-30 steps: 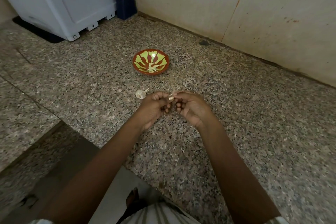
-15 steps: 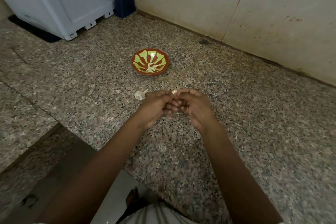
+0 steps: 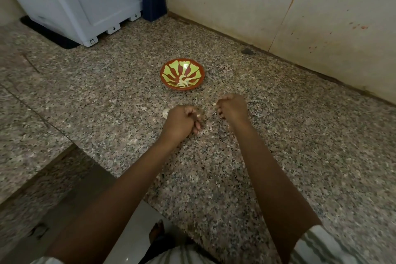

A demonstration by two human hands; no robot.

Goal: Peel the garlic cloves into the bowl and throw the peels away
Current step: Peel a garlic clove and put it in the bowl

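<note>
A red bowl with a green pattern (image 3: 194, 66) sits on the granite counter, with several peeled garlic cloves (image 3: 184, 82) lying in its middle. In front of it, my right hand (image 3: 232, 109) pinches a small pale garlic clove (image 3: 214, 104) at its fingertips. My left hand (image 3: 182, 123) is apart from it, to the left and slightly nearer. Its fingers are curled round a pale scrap of garlic peel (image 3: 198, 115), which is blurred. The rest of the garlic bulb (image 3: 165, 112) lies on the counter, partly hidden behind my left hand.
A white appliance (image 3: 85, 4) stands at the back left, with a dark blue object (image 3: 153, 4) beside it. A tiled wall (image 3: 278, 6) runs along the back right. The counter edge (image 3: 70, 146) drops off at the lower left.
My hands were joined over the clove; they have pulled apart. The right hand moved right and toward the bowl with the clove, while the left drew back to the left.
</note>
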